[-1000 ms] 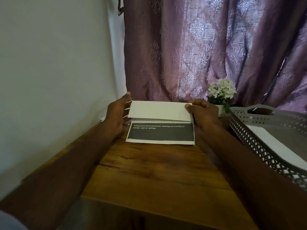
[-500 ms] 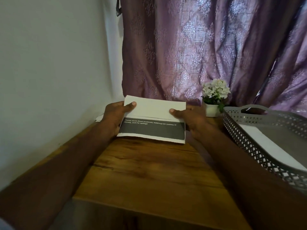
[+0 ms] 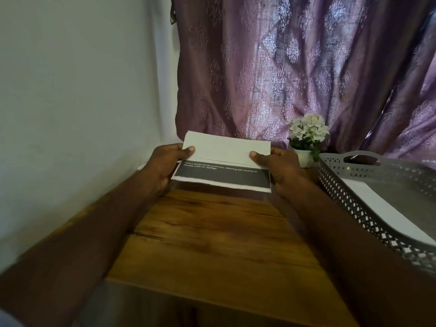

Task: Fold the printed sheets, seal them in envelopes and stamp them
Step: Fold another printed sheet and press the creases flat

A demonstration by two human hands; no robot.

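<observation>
Head view. A printed sheet [image 3: 223, 177], folded so that its blank white upper panel lies over a lower panel bearing a dark printed band with small white lettering, is held at the far end of a wooden surface [image 3: 212, 237], just in front of a purple patterned curtain [image 3: 295, 67]. The left hand [image 3: 165, 165] holds the sheet's left edge: its grip is clamped on the paper, thumb on the white panel near the upper left corner, the remaining fingers hidden beneath the sheet. The right hand [image 3: 280, 167] holds the right edge in mirror fashion, thumb pressing on the white panel near the fold line, grip likewise clamped on the paper. The near edge of the sheet appears slightly raised above the surface, with a shadow beneath it; whether the far edge touches the wood cannot be told. Both forearms extend from the lower corners toward the sheet. To the right, a small white pot of white flowers [image 3: 306, 138] stands near the curtain, just beside the right hand. Nearer and further right, a grey perforated tray [image 3: 354, 208] with a cut-out handle holds a white sheet of paper [image 3: 387, 211]. A pale wall [image 3: 70, 102] borders the surface on the left.
</observation>
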